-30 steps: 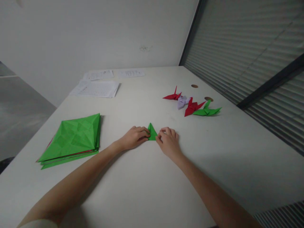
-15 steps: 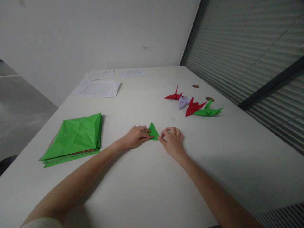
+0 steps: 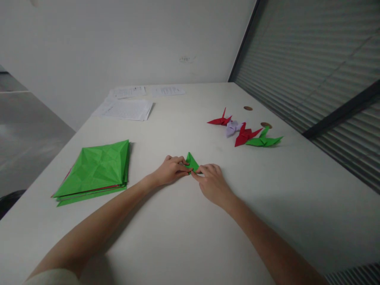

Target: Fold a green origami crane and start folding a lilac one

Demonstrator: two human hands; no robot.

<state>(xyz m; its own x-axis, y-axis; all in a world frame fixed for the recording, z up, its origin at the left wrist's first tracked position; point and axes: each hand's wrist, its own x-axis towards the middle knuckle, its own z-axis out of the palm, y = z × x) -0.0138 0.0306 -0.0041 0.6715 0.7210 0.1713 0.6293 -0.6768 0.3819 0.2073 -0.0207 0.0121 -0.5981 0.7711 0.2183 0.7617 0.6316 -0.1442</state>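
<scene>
A small piece of folded green origami paper (image 3: 192,161) lies on the white table, its point facing away from me. My left hand (image 3: 172,170) grips its left side, fingers closed over the edge. From the right, my right hand (image 3: 212,180) has its thumb and fingers closed on the lower right part of the paper. The fingertips of both hands almost meet at the near edge, and they hide the paper's lower corners.
A stack of creased green paper (image 3: 97,168) sits on the left. To the right are folded paper cranes: red (image 3: 221,120), lilac (image 3: 233,128), another red (image 3: 245,135) and green (image 3: 264,140). Printed sheets (image 3: 127,109) lie at the back left. Blinds (image 3: 311,59) cover the right side.
My right hand has moved slightly left and inward, its thumb now near my left fingertips and its fingers lower over the paper's right corner. My left hand keeps its hold.
</scene>
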